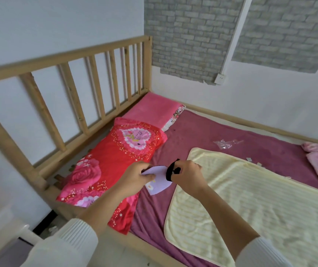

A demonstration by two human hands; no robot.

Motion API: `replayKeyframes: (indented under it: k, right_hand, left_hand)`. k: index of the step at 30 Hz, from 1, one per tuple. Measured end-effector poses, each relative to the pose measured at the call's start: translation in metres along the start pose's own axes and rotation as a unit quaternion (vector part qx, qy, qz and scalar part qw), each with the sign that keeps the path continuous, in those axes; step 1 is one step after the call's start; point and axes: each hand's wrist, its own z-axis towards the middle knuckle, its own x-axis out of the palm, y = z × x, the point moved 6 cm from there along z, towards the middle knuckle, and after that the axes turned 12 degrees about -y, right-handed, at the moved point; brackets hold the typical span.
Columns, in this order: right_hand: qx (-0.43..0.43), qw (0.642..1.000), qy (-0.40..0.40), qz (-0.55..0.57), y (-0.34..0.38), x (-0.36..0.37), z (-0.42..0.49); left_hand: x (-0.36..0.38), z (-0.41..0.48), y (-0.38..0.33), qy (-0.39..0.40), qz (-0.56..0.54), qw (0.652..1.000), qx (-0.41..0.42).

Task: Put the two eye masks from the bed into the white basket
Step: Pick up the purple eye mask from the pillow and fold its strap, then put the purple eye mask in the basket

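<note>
Both hands, left and right, grip a lilac eye mask above the bed's near edge.

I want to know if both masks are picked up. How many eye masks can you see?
1 for certain: a lavender eye mask held between the left hand and right hand, its black strap in the right. A second may be hidden behind it.

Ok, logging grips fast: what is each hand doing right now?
Left hand: closed on the lilac eye mask.
Right hand: closed on the black strap, likely a mask's.
</note>
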Motion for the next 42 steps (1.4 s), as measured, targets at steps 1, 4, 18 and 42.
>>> replayKeyframes:
  k: [1, 4, 18, 42]
  right_hand:
    - [-0.007, 1.0, -0.018, -0.011, 0.004, 0.0, 0.001]
    - [-0.039, 0.995, -0.055, -0.074, 0.014, 0.006, 0.002]
    - [-0.152, 0.979, 0.005, -0.132, 0.069, 0.081, -0.004]
    - [-0.078, 0.929, 0.257, 0.255, 0.288, 0.314, -0.038]
  left_hand:
    - [-0.003, -0.003, -0.001, -0.011, -0.02, 1.0, 0.0]
    - [-0.018, -0.013, 0.0, -0.121, -0.087, 0.989, -0.017]
    - [-0.065, -0.033, 0.033, -0.173, -0.121, 0.974, -0.085]
    - [-0.303, -0.186, 0.255, -0.423, -0.395, 0.692, -0.432]
